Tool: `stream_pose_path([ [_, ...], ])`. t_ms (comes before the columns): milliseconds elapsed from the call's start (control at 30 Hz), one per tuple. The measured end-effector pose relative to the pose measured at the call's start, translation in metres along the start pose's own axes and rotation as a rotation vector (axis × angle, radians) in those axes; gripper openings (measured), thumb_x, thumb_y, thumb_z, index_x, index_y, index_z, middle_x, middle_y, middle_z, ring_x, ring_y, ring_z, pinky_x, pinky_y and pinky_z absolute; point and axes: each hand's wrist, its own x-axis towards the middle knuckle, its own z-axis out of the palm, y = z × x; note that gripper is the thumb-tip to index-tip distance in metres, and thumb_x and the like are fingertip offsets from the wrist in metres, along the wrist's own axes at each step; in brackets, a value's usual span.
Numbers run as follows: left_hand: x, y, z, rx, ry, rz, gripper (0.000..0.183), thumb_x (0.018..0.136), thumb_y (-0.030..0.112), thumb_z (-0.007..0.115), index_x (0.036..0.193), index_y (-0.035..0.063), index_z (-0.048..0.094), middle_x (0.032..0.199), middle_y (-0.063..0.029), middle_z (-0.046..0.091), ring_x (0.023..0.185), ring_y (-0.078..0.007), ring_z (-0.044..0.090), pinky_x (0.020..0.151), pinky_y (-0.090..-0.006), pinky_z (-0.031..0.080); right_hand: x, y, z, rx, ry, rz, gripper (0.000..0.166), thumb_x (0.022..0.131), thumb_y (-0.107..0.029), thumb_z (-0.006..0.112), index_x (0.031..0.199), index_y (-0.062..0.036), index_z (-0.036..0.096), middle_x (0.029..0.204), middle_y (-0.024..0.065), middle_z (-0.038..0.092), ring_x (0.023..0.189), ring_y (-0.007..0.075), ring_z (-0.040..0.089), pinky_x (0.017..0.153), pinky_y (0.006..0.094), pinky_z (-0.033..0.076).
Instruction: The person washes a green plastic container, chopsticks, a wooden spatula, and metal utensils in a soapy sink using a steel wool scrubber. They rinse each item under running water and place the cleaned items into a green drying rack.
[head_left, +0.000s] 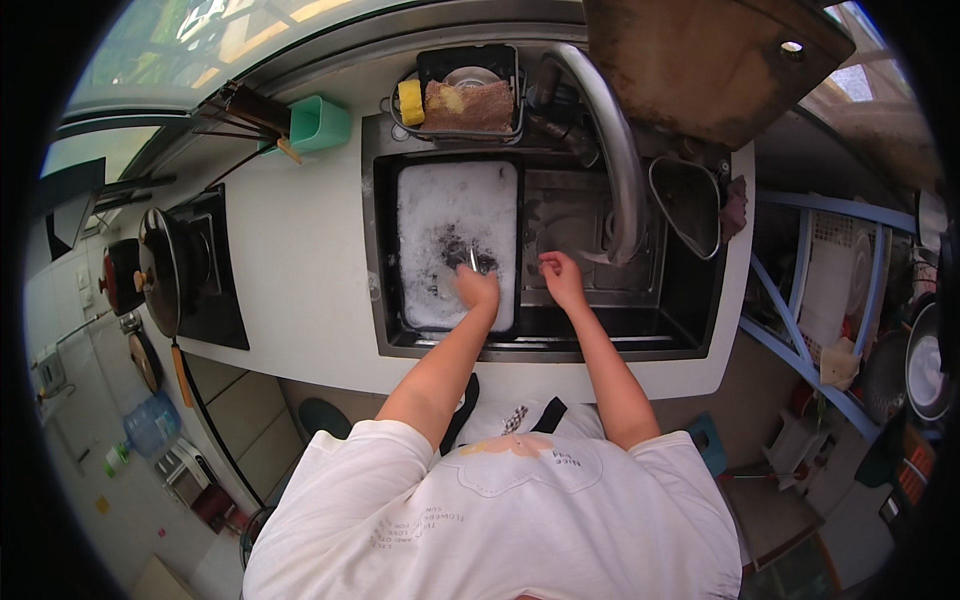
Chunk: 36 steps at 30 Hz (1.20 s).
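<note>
My left hand is partly in white suds, its fingers at a slim, shiny metal utensil that pokes out of the foam. The utensil's lower part is hidden. The suds fill a dark rectangular basin set in the left part of the sink. Just right of the basin, my right hand hovers over the steel sink floor. Its fingers are loosely bent and hold nothing. The curved metal faucet ends to the right of that hand, with a pale streak of water beside its mouth.
Behind the sink, a rack holds a yellow sponge and a brown cloth. A mesh strainer basket sits at the right rim. The white counter runs left to a stove and a lidded pan.
</note>
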Motion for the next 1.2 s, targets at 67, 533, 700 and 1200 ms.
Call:
stream_pose_path([
  [67,-0.017,0.0,-0.01,0.125,0.065,-0.057,0.044,0.065,0.013,0.071,0.102,0.0046,0.048,0.089,-0.0236,0.061,0.086,-0.0411,0.059,0.08,-0.047,0.046,0.0,0.009,-0.002,-0.011,0.023,-0.003,0.014,0.082,-0.007,0.054,0.094,-0.002,0.06,0.073,0.0074,0.062,0.066,0.0148,0.06,0.061,0.0272,0.046],
  [533,0.026,-0.034,-0.066,-0.256,-0.531,0.13,0.021,0.073,0.02,0.067,0.068,0.0007,0.06,0.059,-0.0147,0.061,0.054,-0.0232,0.061,0.054,-0.0356,0.046,-0.004,0.006,-0.008,0.017,-0.02,0.005,0.016,0.08,-0.006,0.054,0.094,-0.0012,0.061,0.071,0.0056,0.062,0.064,0.0132,0.059,0.06,0.026,0.045],
  [700,0.032,-0.03,-0.1,-0.13,-0.047,0.355,0.019,0.082,0.02,0.06,0.08,0.0013,0.058,0.069,-0.0151,0.061,0.067,-0.0323,0.059,0.064,-0.0384,0.046,0.0,0.005,-0.006,0.135,0.013,-0.027,0.016,0.081,-0.006,0.053,0.094,-0.0013,0.062,0.072,0.0052,0.062,0.064,0.012,0.058,0.06,0.0252,0.046],
  [1200,0.072,0.024,-0.047,0.318,-0.281,0.382,0.042,0.073,0.018,0.064,0.108,0.0011,0.048,0.109,-0.0244,0.055,0.098,-0.0396,0.056,0.084,-0.0465,0.046,0.004,-0.001,-0.016,0.11,0.002,0.002,0.017,0.084,-0.003,0.052,0.1,0.0012,0.058,0.08,0.0084,0.063,0.072,0.0135,0.061,0.067,0.0252,0.049],
])
